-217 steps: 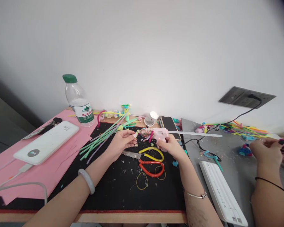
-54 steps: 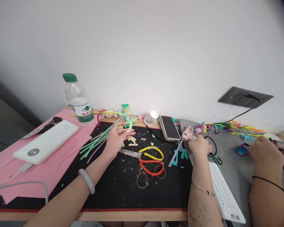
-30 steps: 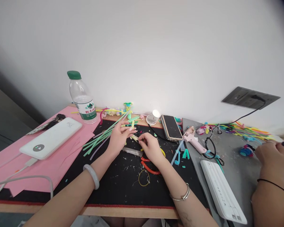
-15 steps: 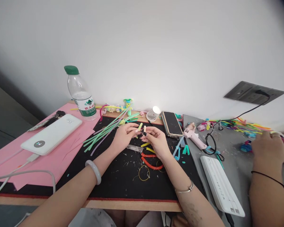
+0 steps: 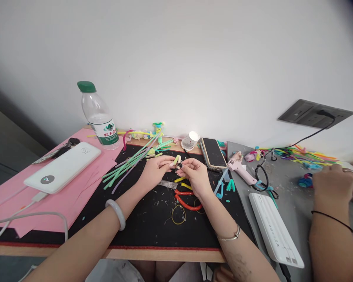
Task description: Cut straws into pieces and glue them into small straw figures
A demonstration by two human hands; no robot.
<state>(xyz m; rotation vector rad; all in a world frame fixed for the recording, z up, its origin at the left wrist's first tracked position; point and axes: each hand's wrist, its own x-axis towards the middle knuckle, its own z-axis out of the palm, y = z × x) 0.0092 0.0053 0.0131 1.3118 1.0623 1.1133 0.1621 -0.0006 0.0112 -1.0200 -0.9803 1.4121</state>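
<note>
Above the black mat, my two hands meet with fingertips almost together. My left hand pinches a short yellow-green piece of pipe cleaner. Between the fingers of my right hand is a short cream piece of pipe cleaner; its lower end is hidden by the thumb. The tops of both pieces lean together, though I cannot tell if they are joined. Just below the hands lie red-handled scissors and a rubber band. Green and purple pipe cleaners lie left of the hands.
A water bottle and a white power bank stand on pink paper at left. Behind are a paper cup and a phone. To the right are a glue gun, another power bank and a co-worker's hand.
The yellow-green and cream pieces have come closer together, their tops now leaning toward each other. My hands have barely moved. The co-worker's hand has shifted slightly.
</note>
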